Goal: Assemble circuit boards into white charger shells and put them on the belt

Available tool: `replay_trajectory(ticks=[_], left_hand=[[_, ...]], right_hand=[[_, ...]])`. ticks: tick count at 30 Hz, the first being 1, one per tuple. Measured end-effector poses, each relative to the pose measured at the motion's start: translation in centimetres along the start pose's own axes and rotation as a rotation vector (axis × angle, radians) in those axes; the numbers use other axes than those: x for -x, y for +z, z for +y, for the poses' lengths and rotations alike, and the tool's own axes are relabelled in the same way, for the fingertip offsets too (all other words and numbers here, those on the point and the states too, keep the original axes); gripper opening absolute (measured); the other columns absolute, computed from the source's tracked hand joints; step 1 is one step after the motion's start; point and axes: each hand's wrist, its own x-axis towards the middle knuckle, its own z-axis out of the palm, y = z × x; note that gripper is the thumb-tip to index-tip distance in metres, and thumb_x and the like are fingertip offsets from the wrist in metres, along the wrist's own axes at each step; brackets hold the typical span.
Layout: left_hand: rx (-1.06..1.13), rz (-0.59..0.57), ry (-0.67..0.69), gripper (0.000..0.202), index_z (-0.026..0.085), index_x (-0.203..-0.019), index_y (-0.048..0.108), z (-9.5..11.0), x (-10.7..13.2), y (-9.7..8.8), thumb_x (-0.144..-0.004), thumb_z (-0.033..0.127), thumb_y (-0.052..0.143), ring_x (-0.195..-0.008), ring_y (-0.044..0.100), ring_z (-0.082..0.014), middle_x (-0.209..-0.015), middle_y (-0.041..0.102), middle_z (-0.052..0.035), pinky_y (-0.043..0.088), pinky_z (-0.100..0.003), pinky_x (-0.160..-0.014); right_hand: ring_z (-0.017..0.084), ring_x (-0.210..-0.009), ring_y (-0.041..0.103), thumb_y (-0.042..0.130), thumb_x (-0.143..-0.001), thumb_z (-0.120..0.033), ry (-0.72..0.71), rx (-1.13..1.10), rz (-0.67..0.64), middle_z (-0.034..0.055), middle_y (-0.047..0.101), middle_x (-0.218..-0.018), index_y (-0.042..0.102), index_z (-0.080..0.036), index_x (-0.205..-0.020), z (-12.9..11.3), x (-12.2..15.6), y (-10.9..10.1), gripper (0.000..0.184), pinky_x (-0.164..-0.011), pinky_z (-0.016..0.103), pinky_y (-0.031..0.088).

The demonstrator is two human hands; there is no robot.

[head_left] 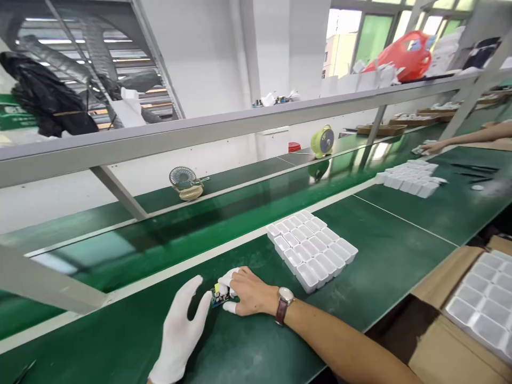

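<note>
A small circuit board (220, 296) with a yellow part and other components lies low over the green bench in front of me. My right hand (248, 290), with white covers on its fingertips and a watch on the wrist, grips the board's right side; its fingers hide part of it. My left hand (183, 320) wears a white glove. Its thumb and fingers are spread in a C shape, with the thumb tip close beside the board's left edge; whether it touches I cannot tell. To the right, white plastic trays (312, 248) with many compartments sit on the bench.
Another person's hand (434, 148) works at the far right, beyond more white trays (412, 177). A cardboard box (430, 346) holding white trays stands at the lower right. A shelf rail (224, 120) runs across, with small fans (184, 181) behind the green conveyor belt (224, 213).
</note>
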Motion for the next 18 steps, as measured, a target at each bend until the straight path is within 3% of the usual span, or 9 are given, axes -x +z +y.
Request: replay_trajectory(ticks=[3, 6, 9, 12, 15, 18], left_hand=[[-0.072, 0.105, 0.107, 0.040, 0.023, -0.125, 0.063, 1.3, -0.8, -0.8, -0.092, 0.045, 0.058, -0.117, 0.062, -0.0284, -0.128, 0.065, -0.0069, 0.047, -0.048, -0.110], [-0.078, 0.097, 0.199, 0.037, 0.023, -0.125, 0.063, 3.0, -1.9, -0.9, -0.093, 0.040, 0.058, -0.116, 0.063, -0.0275, -0.126, 0.066, -0.0072, 0.049, -0.047, -0.108], [-0.053, -0.064, 0.323, 0.033, 0.024, -0.124, 0.064, 5.6, -3.3, -0.1, -0.094, 0.036, 0.059, -0.120, 0.061, -0.0271, -0.127, 0.066, -0.0069, 0.049, -0.045, -0.108], [-0.048, -0.305, 0.382, 0.040, 0.025, -0.132, 0.059, 8.5, -5.2, 1.7, -0.094, 0.036, 0.057, -0.128, 0.056, -0.0281, -0.137, 0.061, -0.0078, 0.048, -0.046, -0.110], [-0.012, -0.480, 0.330, 0.053, 0.024, -0.144, 0.047, 10.7, -7.5, 4.7, -0.093, 0.038, 0.057, -0.134, 0.051, -0.0287, -0.146, 0.053, -0.0099, 0.044, -0.049, -0.112], [0.096, -0.575, 0.206, 0.067, 0.021, -0.150, 0.038, 11.4, -10.4, 8.5, -0.088, 0.032, 0.061, -0.134, 0.050, -0.0286, -0.148, 0.050, -0.0134, 0.047, -0.048, -0.108]], right_hand=[[0.028, -0.114, 0.057, 0.065, -0.085, -0.043, -0.034, 0.063, 0.048, 0.0128, 0.064, -0.119, 0.051, -0.015, -0.129, -0.1, 0.1, 0.0, 0.054, -0.103, 0.040, 0.039], [0.028, -0.110, 0.058, 0.062, -0.086, -0.043, -0.047, 0.122, 0.073, 0.0136, 0.067, -0.113, 0.052, -0.012, -0.129, -0.1, 0.2, 0.2, 0.054, -0.100, 0.041, 0.041], [0.027, -0.095, 0.061, 0.060, -0.087, -0.042, -0.035, 0.164, 0.034, 0.0114, 0.069, -0.098, 0.062, -0.013, -0.108, 0.2, -0.1, 0.9, 0.036, -0.094, 0.042, 0.044], [0.028, -0.097, 0.061, 0.063, -0.083, -0.035, -0.060, 0.165, 0.031, 0.0115, 0.070, -0.100, 0.065, -0.015, -0.099, 0.5, -0.6, 1.7, 0.026, -0.095, 0.043, 0.045], [0.030, -0.105, 0.061, 0.061, -0.085, -0.029, -0.084, 0.154, 0.036, 0.0111, 0.072, -0.102, 0.067, -0.016, -0.101, 0.5, -0.8, 2.2, 0.022, -0.095, 0.043, 0.046], [0.032, -0.111, 0.060, 0.058, -0.089, -0.035, -0.077, 0.165, 0.065, 0.0147, 0.071, -0.108, 0.066, -0.011, -0.111, 0.5, -0.8, 2.3, 0.034, -0.095, 0.043, 0.047]])
